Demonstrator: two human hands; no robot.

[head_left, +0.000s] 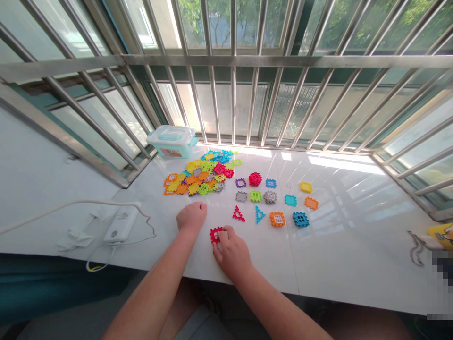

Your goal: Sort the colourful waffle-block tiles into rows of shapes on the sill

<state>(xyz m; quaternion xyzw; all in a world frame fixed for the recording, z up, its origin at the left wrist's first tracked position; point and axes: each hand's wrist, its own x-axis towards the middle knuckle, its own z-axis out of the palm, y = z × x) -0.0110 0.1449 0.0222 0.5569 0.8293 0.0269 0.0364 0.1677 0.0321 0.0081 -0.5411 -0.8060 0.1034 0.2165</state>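
My right hand (231,250) had its fingers curled around a red square tile (215,234), low in the frame's centre on the white sill (339,245). My left hand (191,216), just upper left, rested clenched, holding nothing visible. The tile showed notched edges and a gridded face.

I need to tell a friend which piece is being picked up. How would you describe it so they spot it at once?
On the white windowsill, look below the colourful pile of pieces, nearest the person. The red square piece lies under the fingertips of the right hand. It is the only piece touched, apart from the laid-out rows.
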